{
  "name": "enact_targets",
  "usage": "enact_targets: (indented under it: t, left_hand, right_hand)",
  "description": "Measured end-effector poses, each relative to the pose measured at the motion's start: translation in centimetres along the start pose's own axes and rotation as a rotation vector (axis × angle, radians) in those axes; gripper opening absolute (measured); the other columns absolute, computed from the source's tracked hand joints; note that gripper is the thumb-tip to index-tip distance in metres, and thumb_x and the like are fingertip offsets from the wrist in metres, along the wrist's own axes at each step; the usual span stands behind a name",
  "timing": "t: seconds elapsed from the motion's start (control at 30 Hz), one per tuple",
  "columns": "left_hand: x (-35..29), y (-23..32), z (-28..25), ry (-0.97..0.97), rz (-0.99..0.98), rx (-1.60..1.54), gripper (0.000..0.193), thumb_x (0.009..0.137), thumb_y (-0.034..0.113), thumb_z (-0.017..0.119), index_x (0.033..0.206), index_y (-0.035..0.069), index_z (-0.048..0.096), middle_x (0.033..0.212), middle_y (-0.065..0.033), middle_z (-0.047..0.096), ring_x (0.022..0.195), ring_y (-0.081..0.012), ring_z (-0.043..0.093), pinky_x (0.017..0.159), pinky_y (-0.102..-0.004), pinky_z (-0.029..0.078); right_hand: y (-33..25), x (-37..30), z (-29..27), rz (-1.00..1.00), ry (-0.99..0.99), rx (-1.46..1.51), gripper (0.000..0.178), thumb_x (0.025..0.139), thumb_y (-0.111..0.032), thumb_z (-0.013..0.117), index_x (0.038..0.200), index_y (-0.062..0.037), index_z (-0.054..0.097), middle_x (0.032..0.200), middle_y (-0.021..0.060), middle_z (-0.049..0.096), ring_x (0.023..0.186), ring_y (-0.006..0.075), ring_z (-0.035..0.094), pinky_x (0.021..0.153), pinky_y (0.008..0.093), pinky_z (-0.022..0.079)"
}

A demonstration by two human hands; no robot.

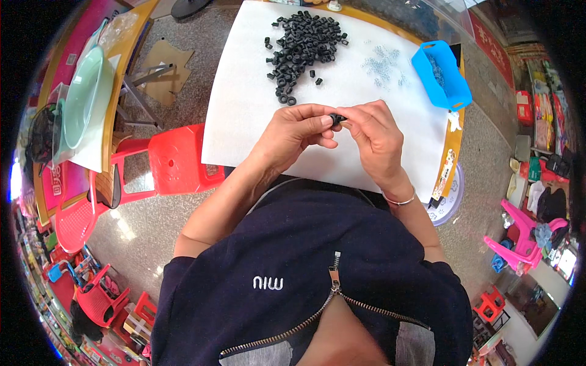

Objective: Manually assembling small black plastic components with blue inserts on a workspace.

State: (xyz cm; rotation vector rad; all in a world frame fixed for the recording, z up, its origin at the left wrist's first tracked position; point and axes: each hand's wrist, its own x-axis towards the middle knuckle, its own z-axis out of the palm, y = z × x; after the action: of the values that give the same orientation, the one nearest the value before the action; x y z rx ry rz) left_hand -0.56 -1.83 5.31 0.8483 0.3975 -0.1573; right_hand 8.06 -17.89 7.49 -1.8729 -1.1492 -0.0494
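Observation:
My left hand [299, 129] pinches a small black cylindrical part [336, 119] between thumb and fingertips, above the near half of the white table surface. My right hand [377, 133] is closed against the right end of this part. Whatever lies between its fingertips is too small to make out. Beyond my hands lies a heap of similar small black parts [305, 46], some with a round hole showing. A scatter of tiny clear bluish pieces [383, 66] lies to the right of the heap.
A blue plastic basket [448, 88] with tiny pieces inside stands at the table's right edge. A red plastic stool [177, 160] is left of the white table [238, 131]. At far left, a pale green basin [88, 97] rests on another table. A pink stool [519, 235] is at right.

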Motion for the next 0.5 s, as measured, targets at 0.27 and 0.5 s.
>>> enact_targets:
  t: [0.27,0.5]
  left_hand:
    - [-0.3,0.1,1.0,0.043,0.086,0.055,0.023,0.089,0.006,0.058,0.108,-0.007,0.06,0.087,-0.0108,0.065,0.071,-0.0141,0.063,0.07,-0.0273,0.056]
    - [0.2,-0.9,1.8,0.137,0.257,0.245,0.025,0.09,0.008,0.059,0.109,-0.007,0.06,0.09,-0.0093,0.066,0.076,-0.0134,0.064,0.071,-0.0256,0.054]
  right_hand:
    - [0.1,-0.1,0.7,-0.033,0.076,-0.027,0.029,0.075,0.006,0.061,0.101,-0.0043,0.066,0.085,0.0064,0.062,0.078,0.0221,0.055,0.066,0.0316,0.048]
    - [1.0,-0.5,1.3,-0.118,0.139,-0.153,0.031,0.07,0.006,0.064,0.1,-0.0034,0.064,0.083,0.0062,0.06,0.076,0.024,0.054,0.065,0.033,0.047]
